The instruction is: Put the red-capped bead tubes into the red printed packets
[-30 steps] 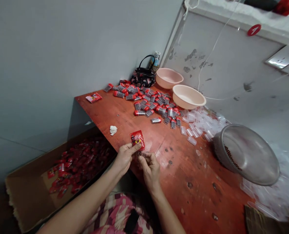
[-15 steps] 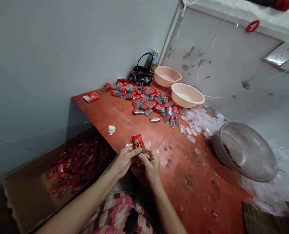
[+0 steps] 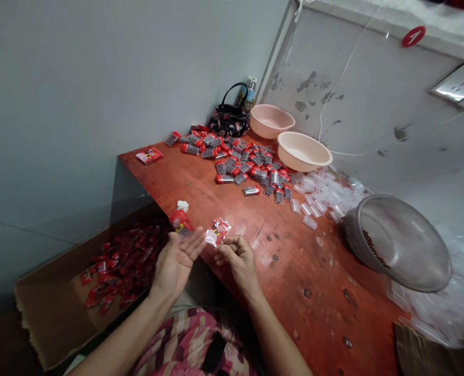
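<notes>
My right hand (image 3: pixel 237 258) pinches a small printed card (image 3: pixel 218 232), red and white with a cartoon figure, above the table's near edge. My left hand (image 3: pixel 177 261) is open, palm up, with its fingers stretched toward the card. Just beyond the left fingers is a blurred red packet (image 3: pixel 180 221); whether it touches them I cannot tell. Below and left of that hand, a cardboard box (image 3: pixel 47 318) holds a heap of similar red packets (image 3: pixel 128 261).
On the red table (image 3: pixel 286 277) lie a pile of red-capped clear containers (image 3: pixel 247 162), clear plastic tubes (image 3: pixel 321 190), a white scrap (image 3: pixel 182 206) and a flat red packet (image 3: pixel 149 155). Two pink basins (image 3: pixel 304 151), a handbag (image 3: pixel 229 122) and a tilted metal bowl (image 3: pixel 407 245) stand around them.
My left hand has come away from the right and opened. A red packet has moved left from the hands, toward the box side. My right hand keeps a printed card, now uncovered.
</notes>
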`<action>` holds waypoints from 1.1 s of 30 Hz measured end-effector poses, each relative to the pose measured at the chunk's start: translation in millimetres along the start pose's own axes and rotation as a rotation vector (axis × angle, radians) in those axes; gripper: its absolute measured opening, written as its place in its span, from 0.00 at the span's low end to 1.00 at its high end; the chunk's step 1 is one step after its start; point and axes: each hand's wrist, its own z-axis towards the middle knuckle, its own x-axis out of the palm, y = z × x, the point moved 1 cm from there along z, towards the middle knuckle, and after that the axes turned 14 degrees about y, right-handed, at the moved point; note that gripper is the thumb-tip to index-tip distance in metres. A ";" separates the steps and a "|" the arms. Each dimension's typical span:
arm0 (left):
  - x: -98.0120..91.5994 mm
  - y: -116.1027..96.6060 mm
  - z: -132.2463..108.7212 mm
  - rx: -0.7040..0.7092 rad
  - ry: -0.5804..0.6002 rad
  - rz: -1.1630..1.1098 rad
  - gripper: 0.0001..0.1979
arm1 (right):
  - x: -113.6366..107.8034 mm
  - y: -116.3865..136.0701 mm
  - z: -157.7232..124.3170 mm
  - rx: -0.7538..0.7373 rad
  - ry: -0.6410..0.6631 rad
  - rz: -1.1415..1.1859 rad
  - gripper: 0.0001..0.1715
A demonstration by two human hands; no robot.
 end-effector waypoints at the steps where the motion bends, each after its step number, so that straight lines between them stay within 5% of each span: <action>1: -6.5 -3.8 -1.5 0.035 -0.050 0.025 0.24 | -2.8 1.8 -0.4 -0.002 -0.014 -0.025 0.11; 5: -21.1 -1.9 3.7 0.053 -0.011 0.574 0.26 | -15.7 5.4 -2.0 0.011 -0.065 -0.114 0.11; 10: -13.1 20.5 36.6 0.379 0.259 1.626 0.20 | -18.7 4.2 -3.7 0.024 -0.022 -0.186 0.11; 14: -14.6 31.5 53.7 0.448 0.249 1.879 0.15 | -22.1 3.8 -3.0 0.034 -0.023 -0.226 0.10; 19: -17.9 34.6 51.5 0.531 0.212 1.731 0.13 | -27.6 -0.4 11.4 0.005 -0.092 -0.195 0.09; 24: -0.9 31.0 37.0 0.487 0.272 1.369 0.14 | -26.2 -2.1 31.3 -0.062 -0.094 -0.003 0.18; 28: 8.6 18.8 30.6 0.152 0.220 0.960 0.20 | -27.6 10.0 34.2 -0.029 -0.034 0.020 0.17; 33: 7.0 13.7 34.2 -0.291 0.292 0.607 0.14 | -28.9 25.3 40.9 0.113 0.126 -0.220 0.18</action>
